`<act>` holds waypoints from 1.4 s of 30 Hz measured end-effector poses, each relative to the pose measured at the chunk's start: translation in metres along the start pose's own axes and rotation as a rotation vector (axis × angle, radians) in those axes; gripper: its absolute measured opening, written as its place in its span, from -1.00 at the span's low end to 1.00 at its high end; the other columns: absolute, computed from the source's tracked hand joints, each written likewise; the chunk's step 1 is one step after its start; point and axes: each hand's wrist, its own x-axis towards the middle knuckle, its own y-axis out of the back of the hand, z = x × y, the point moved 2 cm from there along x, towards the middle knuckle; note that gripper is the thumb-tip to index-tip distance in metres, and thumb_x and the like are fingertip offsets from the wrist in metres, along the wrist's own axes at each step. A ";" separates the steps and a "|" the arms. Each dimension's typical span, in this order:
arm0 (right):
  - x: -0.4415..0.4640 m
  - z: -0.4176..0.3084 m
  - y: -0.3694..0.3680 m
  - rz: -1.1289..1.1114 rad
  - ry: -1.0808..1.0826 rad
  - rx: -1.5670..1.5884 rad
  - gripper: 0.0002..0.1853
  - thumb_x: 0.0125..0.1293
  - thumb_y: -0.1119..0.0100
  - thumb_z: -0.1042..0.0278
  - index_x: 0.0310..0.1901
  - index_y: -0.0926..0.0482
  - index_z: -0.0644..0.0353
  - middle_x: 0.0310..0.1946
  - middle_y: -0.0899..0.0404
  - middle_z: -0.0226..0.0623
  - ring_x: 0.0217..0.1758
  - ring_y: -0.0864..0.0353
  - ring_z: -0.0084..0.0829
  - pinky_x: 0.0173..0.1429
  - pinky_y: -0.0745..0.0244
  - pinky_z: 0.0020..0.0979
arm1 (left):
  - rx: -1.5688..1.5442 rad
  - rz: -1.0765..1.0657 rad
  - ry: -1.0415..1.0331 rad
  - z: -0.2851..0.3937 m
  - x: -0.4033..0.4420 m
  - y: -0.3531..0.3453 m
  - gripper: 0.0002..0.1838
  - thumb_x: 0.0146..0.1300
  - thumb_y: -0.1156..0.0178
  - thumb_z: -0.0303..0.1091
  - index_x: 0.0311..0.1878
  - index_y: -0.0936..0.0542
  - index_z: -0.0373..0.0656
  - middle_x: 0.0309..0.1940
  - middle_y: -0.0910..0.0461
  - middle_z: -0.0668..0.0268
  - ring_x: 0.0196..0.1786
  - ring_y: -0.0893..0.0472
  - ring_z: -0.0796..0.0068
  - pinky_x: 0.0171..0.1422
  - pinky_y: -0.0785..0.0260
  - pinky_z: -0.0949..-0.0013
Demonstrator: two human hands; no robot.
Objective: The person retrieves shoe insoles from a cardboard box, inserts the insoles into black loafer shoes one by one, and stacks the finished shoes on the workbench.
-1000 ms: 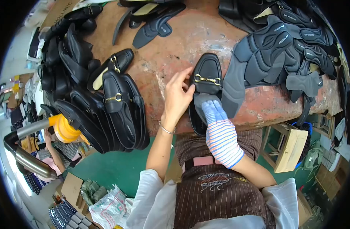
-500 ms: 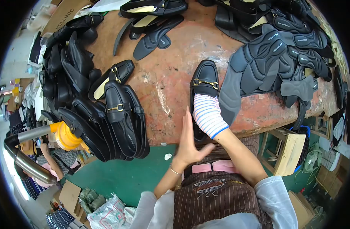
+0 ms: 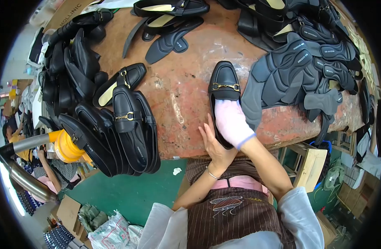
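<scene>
A black loafer (image 3: 225,76) with a gold bit lies on the worn red-brown table (image 3: 173,99), toe pointing away from me. My right hand (image 3: 232,122), in a striped glove that looks pinkish, reaches into the shoe's opening; its fingertips are hidden under the upper. Against the heel end, on the left side, rests my bare left hand (image 3: 215,145), with its fingers spread. Grey insoles (image 3: 281,74) are piled just right of the shoe, one long piece touching or nearly touching its side.
Finished-looking black loafers (image 3: 134,124) stand stacked at the left, with more shoes (image 3: 80,62) behind them. Loafers and loose insoles (image 3: 167,45) lie at the far edge. A yellow and metal fixture (image 3: 68,147) is at lower left, a wooden stool (image 3: 311,168) at lower right. Another person's arm shows at far left.
My right hand has gone from the heel area deep into the shoe, where the grey insole is now covered. My left hand has moved from the shoe's upper side down to its heel.
</scene>
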 end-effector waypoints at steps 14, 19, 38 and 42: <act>0.025 0.005 0.009 -0.501 -0.175 0.216 -0.67 0.37 0.06 0.24 0.00 -0.54 0.28 -0.19 -0.60 0.11 -0.07 -0.63 -0.05 0.07 -0.56 -0.14 | -0.133 0.041 0.030 0.000 -0.002 -0.007 0.25 0.06 -0.50 -0.11 0.52 0.20 -0.46 0.43 -0.23 -0.30 0.46 -0.28 -0.26 0.61 0.14 -0.08; 0.059 0.015 -0.038 -0.127 -0.159 0.184 -0.59 0.42 0.17 0.23 0.11 -0.55 0.27 -0.03 -0.61 -0.04 0.16 -0.57 -0.15 0.27 -0.46 -0.20 | -0.146 0.005 0.079 0.002 0.002 -0.007 0.30 -0.01 -0.56 -0.23 0.54 0.23 -0.42 0.42 -0.24 -0.31 0.49 -0.26 -0.18 0.57 -0.02 -0.05; -0.086 0.263 0.157 0.304 -0.153 -0.329 -0.52 0.13 -0.12 0.57 0.15 -0.59 0.14 0.33 -0.41 0.00 0.43 -0.33 0.05 0.49 -0.21 0.03 | 0.622 -0.065 -0.402 0.030 0.108 0.201 -0.59 0.13 -0.43 -0.31 -0.58 -0.40 -0.31 -0.58 -0.37 0.01 -0.50 -0.39 -0.02 -0.41 -0.17 0.07; -0.076 0.277 0.168 0.170 -0.099 -0.324 -0.48 0.14 -0.24 0.47 0.21 -0.54 0.11 0.36 -0.39 -0.03 0.42 -0.34 0.05 0.51 -0.16 0.03 | 0.775 -0.216 -0.109 -0.017 0.081 0.235 -0.59 0.08 -0.47 -0.30 -0.58 -0.40 -0.28 -0.60 -0.37 0.09 -0.49 -0.42 -0.01 -0.35 -0.22 0.01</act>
